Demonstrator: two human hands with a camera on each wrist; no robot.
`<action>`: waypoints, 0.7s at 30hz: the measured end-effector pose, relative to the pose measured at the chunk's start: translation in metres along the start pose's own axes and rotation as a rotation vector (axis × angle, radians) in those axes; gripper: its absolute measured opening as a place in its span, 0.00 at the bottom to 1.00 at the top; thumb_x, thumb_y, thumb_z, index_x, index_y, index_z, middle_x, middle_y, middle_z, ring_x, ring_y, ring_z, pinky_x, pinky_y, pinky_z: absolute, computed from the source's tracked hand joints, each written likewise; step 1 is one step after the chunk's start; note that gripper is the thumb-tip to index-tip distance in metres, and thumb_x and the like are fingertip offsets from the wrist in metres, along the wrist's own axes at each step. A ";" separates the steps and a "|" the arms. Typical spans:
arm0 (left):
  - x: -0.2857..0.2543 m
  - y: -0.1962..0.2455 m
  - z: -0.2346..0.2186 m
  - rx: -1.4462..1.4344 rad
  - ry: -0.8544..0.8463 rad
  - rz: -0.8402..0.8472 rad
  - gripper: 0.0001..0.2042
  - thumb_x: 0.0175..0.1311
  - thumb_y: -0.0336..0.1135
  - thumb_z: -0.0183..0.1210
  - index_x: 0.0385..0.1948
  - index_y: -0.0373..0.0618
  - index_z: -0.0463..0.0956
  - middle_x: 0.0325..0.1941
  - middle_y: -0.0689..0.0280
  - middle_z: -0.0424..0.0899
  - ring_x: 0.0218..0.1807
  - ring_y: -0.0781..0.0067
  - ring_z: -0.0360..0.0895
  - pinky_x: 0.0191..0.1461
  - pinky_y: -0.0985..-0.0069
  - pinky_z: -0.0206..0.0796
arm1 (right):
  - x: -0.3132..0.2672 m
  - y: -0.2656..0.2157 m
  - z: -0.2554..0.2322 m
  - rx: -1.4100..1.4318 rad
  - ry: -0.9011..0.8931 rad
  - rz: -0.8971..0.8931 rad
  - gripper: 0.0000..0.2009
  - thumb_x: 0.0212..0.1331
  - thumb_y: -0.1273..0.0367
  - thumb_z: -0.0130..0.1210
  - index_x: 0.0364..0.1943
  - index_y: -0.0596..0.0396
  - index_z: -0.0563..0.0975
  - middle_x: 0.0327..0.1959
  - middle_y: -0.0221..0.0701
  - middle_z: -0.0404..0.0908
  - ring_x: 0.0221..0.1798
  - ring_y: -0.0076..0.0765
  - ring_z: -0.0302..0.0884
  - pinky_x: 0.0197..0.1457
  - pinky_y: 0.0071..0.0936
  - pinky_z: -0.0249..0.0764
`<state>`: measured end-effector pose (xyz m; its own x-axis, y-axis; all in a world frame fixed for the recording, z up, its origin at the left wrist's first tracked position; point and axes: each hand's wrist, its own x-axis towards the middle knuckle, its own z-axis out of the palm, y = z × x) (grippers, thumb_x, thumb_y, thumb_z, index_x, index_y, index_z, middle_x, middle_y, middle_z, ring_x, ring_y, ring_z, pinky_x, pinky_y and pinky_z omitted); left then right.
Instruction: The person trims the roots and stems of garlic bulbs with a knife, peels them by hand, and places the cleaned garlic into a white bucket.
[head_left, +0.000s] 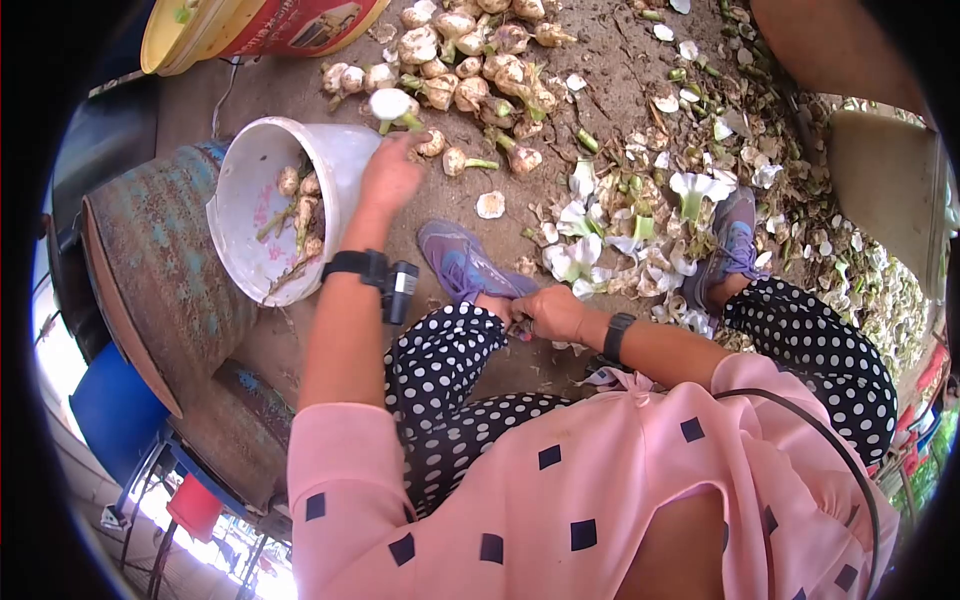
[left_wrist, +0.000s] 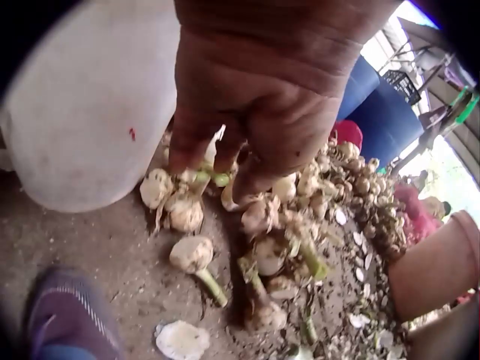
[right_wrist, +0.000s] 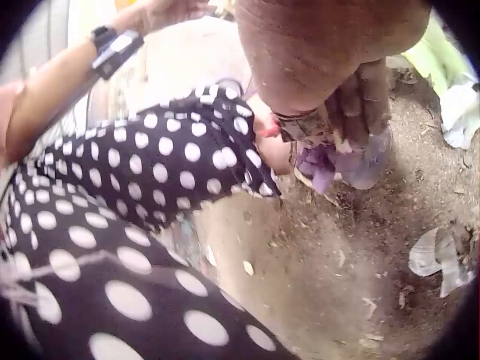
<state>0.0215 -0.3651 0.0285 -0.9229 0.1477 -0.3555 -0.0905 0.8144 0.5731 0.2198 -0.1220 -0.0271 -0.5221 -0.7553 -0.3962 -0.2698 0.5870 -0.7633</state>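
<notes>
In the head view my left hand point(head_left: 392, 178) reaches past the white bucket to the near edge of a garlic heap point(head_left: 470, 75). A bulb of garlic with a bright white face and green stem point(head_left: 390, 104) lies just beyond its fingertips. The left wrist view has thumb and fingers apart over the bulbs, a green stem point(left_wrist: 202, 178) showing between them. Beside the left shoe, my right hand point(head_left: 556, 312) has its fingers curled round a small brown, rough-looking piece point(right_wrist: 306, 127); its kind I cannot tell, as the palm hides most of it.
The white bucket point(head_left: 345, 150) lies tipped, a few stemmed bulbs point(head_left: 305, 205) inside. A yellow-rimmed red bucket point(head_left: 290, 30) stands beyond it, a rusty metal drum point(head_left: 165, 240) at the left. Peelings point(head_left: 600, 235) cover the ground around the right shoe point(head_left: 733, 235).
</notes>
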 end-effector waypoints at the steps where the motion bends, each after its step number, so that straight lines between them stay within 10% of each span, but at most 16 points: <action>1: 0.002 0.008 0.014 0.311 0.033 -0.052 0.19 0.54 0.30 0.52 0.51 0.50 0.73 0.42 0.55 0.80 0.45 0.61 0.77 0.46 0.66 0.70 | -0.003 -0.001 -0.012 0.117 -0.012 -0.007 0.13 0.41 0.66 0.59 0.36 0.44 0.78 0.26 0.32 0.81 0.32 0.44 0.80 0.32 0.38 0.73; 5: 0.030 -0.002 0.040 0.695 0.046 -0.125 0.18 0.55 0.29 0.50 0.49 0.53 0.74 0.39 0.55 0.79 0.47 0.53 0.77 0.47 0.60 0.70 | -0.038 0.017 -0.054 0.329 -0.614 0.046 0.08 0.46 0.64 0.56 0.32 0.44 0.80 0.30 0.37 0.82 0.35 0.46 0.79 0.37 0.36 0.73; 9: 0.047 -0.014 0.041 0.623 0.073 -0.154 0.12 0.54 0.33 0.53 0.39 0.50 0.79 0.37 0.55 0.82 0.41 0.51 0.78 0.45 0.60 0.70 | -0.095 0.062 -0.053 -0.486 -0.747 0.233 0.10 0.52 0.64 0.51 0.32 0.50 0.81 0.37 0.35 0.82 0.40 0.41 0.81 0.39 0.36 0.76; 11: 0.042 -0.006 0.039 0.432 0.064 -0.188 0.11 0.51 0.37 0.57 0.33 0.45 0.81 0.33 0.55 0.83 0.39 0.52 0.79 0.44 0.64 0.70 | -0.077 0.055 -0.111 -0.531 -0.579 0.225 0.09 0.52 0.65 0.53 0.35 0.46 0.82 0.34 0.33 0.82 0.38 0.37 0.81 0.33 0.39 0.76; 15: 0.004 0.104 0.018 0.100 -0.149 -0.105 0.12 0.47 0.41 0.57 0.31 0.47 0.82 0.31 0.56 0.83 0.35 0.57 0.80 0.44 0.68 0.70 | -0.036 0.021 -0.192 -0.064 0.416 0.227 0.21 0.50 0.57 0.60 0.50 0.41 0.76 0.36 0.36 0.77 0.40 0.44 0.77 0.41 0.37 0.74; 21: -0.062 0.209 0.020 -0.209 -0.067 0.021 0.07 0.44 0.29 0.61 0.27 0.44 0.78 0.23 0.65 0.80 0.27 0.73 0.75 0.38 0.74 0.68 | -0.061 -0.024 -0.204 0.416 0.625 0.100 0.17 0.46 0.65 0.62 0.43 0.52 0.80 0.37 0.37 0.78 0.42 0.40 0.77 0.46 0.33 0.72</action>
<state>0.0676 -0.1930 0.1554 -0.8992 0.2061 -0.3859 -0.1532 0.6778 0.7191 0.0934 -0.0309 0.1195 -0.9230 -0.3256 -0.2049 0.0657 0.3915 -0.9178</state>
